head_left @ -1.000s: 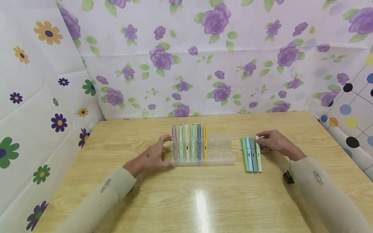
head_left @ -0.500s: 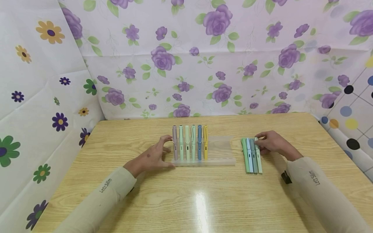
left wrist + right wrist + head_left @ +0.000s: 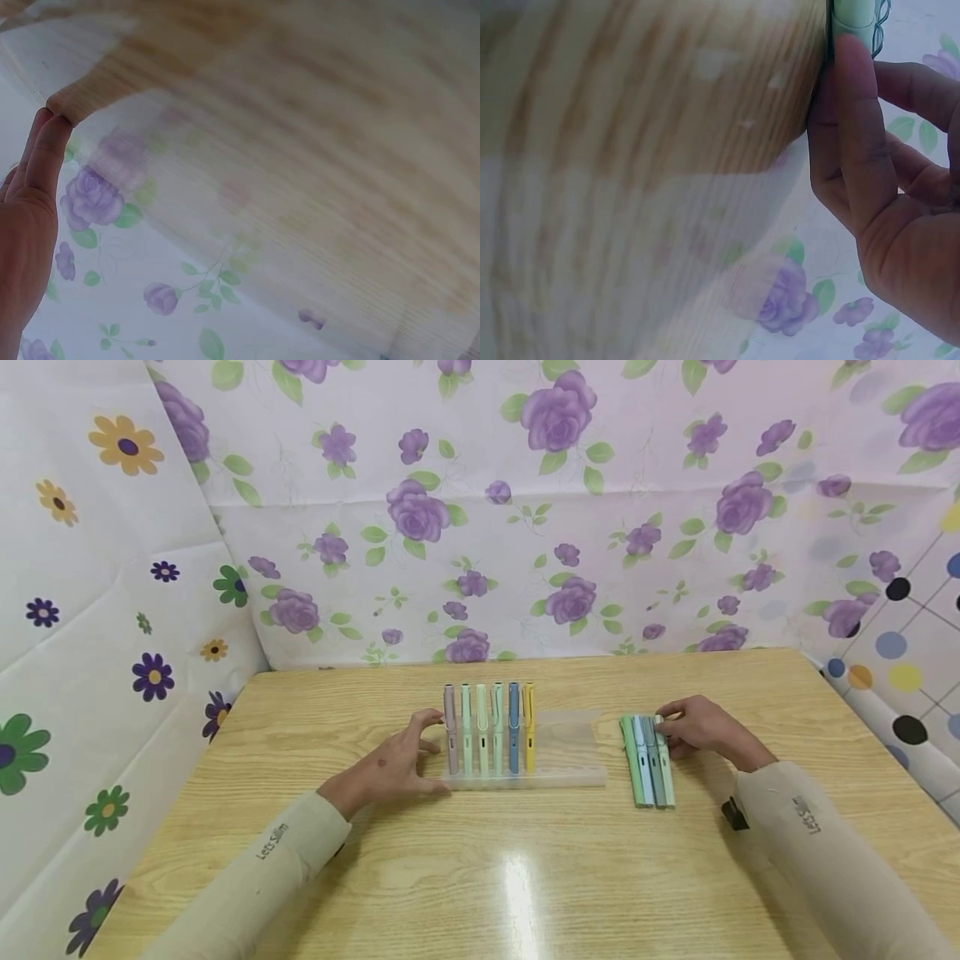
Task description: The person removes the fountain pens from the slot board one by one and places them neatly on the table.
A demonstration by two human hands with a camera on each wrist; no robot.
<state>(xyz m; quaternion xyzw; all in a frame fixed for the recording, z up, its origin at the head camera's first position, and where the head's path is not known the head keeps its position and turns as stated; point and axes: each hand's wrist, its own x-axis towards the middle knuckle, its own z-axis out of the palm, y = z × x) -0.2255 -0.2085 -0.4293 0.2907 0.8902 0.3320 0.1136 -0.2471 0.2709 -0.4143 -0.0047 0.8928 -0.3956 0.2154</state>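
**Pens sorted on a wooden bench**

The light wooden bench [image 3: 525,877] carries a clear plastic tray [image 3: 570,752] holding six pastel pens [image 3: 489,728]. The left hand [image 3: 390,764] rests, fingers relaxed, against the tray's left end. Right of the tray, the right hand [image 3: 701,731] pinches the palest of four loose green-blue pens [image 3: 648,762].

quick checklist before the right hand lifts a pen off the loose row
1. Right hand on the rightmost pen of the loose row: ok, fingertips touch its top end.
2. Grip closed round that pen: cannot tell, wrist view too blurred.
3. Other three loose pens lie side by side, close against it: not ok for a clean lift.
4. Left hand steadies the clear tray: ok, fingers at its left end.
5. Free space in the tray: ok, six pens fill the left part, right part bare.
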